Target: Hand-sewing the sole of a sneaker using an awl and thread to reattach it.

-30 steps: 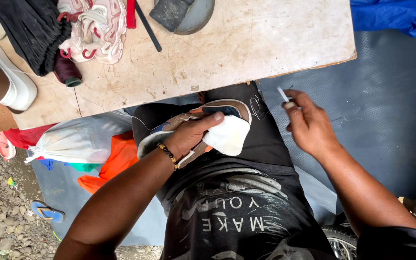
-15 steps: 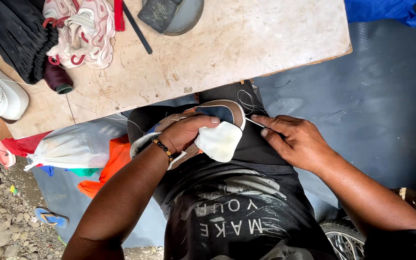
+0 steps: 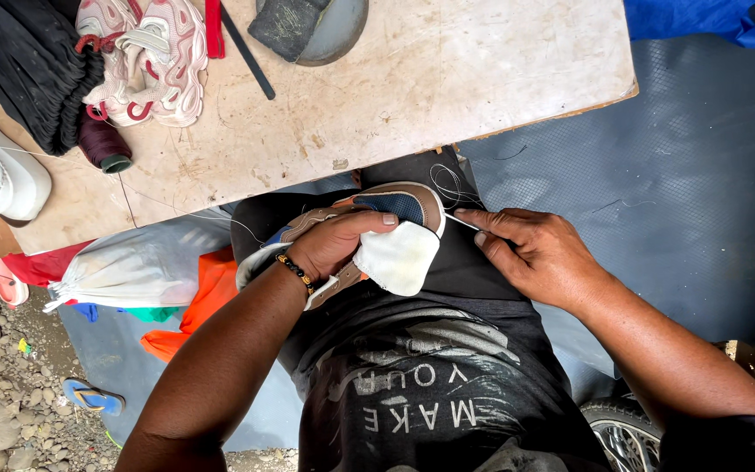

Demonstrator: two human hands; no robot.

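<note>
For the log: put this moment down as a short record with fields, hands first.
left hand: grips a brown and blue shoe on the lap, pressing a white cloth piece against it
right hand: pinches a thin needle at the shoe's edge
thread: fine loops lie on the dark apron beside the shoe
table: worn pale board in front of the person
on table: dark red thread spool, pink and white shoe, white shoe
ground: grey mat, stones at left
</note>
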